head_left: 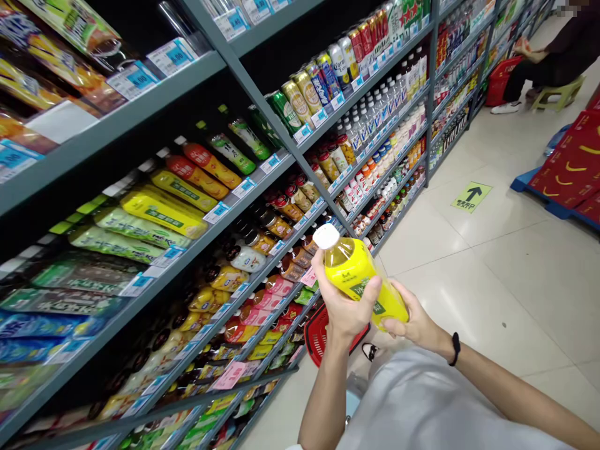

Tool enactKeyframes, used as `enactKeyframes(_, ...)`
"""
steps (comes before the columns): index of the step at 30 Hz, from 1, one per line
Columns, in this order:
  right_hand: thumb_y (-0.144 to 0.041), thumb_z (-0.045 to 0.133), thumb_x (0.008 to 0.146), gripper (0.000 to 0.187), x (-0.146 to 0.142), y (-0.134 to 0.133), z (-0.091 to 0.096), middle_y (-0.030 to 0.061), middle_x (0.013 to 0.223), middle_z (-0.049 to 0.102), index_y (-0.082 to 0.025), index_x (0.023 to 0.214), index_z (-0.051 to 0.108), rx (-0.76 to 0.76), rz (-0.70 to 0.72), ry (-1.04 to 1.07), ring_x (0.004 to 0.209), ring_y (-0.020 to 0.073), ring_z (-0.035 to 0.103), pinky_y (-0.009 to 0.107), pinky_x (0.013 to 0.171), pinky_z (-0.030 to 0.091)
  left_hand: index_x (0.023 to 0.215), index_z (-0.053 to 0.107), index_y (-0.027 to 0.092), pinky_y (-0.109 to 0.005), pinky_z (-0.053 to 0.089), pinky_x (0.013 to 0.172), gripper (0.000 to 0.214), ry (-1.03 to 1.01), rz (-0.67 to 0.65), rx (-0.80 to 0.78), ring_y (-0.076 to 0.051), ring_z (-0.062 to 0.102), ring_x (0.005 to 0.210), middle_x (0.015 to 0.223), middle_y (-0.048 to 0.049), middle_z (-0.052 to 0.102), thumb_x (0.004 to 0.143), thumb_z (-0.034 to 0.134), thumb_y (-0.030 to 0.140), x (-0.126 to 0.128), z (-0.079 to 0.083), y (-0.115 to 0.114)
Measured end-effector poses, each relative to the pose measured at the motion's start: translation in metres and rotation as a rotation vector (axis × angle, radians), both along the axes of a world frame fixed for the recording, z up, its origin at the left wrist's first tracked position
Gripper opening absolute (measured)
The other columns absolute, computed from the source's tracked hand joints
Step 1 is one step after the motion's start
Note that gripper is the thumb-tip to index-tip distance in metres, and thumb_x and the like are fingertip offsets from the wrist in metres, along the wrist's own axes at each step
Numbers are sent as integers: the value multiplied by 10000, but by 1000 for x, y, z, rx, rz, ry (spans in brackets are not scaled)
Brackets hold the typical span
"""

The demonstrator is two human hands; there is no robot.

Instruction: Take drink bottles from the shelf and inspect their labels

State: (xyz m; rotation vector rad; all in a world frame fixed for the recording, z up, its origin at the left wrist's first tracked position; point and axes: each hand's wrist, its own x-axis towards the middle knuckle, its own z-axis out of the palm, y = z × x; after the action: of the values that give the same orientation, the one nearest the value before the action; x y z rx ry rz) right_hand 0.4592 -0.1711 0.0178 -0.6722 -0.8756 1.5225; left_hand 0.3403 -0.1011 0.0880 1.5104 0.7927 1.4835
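A yellow drink bottle (352, 275) with a white cap is held tilted in front of my body, its cap end toward the shelves. My left hand (344, 307) wraps around its upper part, thumb across the label. Around the lower end, the fingers and thumb of my right hand (415, 319) are closed. A dark band circles my right wrist. Similar yellow bottles (162, 211) stand on the shelf to the left. Beneath my hands, a red basket (317, 340) is partly hidden by my left forearm and the bottle.
Grey shelves (262, 31) full of drinks, with price tags along their edges, run from the left into the distance. Red cartons (569, 165) sit on a blue pallet (534, 187) at right. Farther back, a person (557, 56) sits on a low stool (557, 92) beside a red basket.
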Motion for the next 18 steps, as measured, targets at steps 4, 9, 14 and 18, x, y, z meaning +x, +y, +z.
enactKeyframes(4, -555, 832, 818, 539, -4, -4, -4, 25, 889, 673, -192, 1163, 633, -10, 34, 17, 641, 124, 577, 226, 595, 527, 1485, 402, 230, -338, 595, 796, 809, 69, 61, 120, -223, 679, 899, 1166, -112, 614, 818, 817, 425, -3, -1, -1)
enactKeyframes(9, -576, 821, 814, 633, -2, -7, -5, 78, 1061, 728, -185, 1273, 629, 14, 86, 63, 836, 179, 673, 256, 738, 543, 1435, 480, 219, -305, 565, 739, 711, 35, 50, 295, -211, 668, 855, 1091, -87, 633, 848, 759, 507, -1, 2, 0)
enactKeyframes(14, -544, 826, 817, 601, 1, -9, -1, 83, 1093, 731, -181, 1250, 623, 27, 98, 71, 911, 196, 695, 266, 780, 549, 1441, 467, 225, -288, 534, 699, 736, 21, 98, 256, -176, 608, 785, 1056, -65, 589, 825, 777, 482, -1, -5, -5)
enactKeyframes(18, -507, 818, 840, 523, 0, -13, 1, 68, 1028, 744, -182, 1207, 634, 37, 84, 111, 779, 149, 686, 251, 743, 565, 1414, 490, 210, -278, 532, 690, 735, 2, 106, 209, -176, 622, 783, 1085, -82, 609, 807, 790, 497, 1, -5, -6)
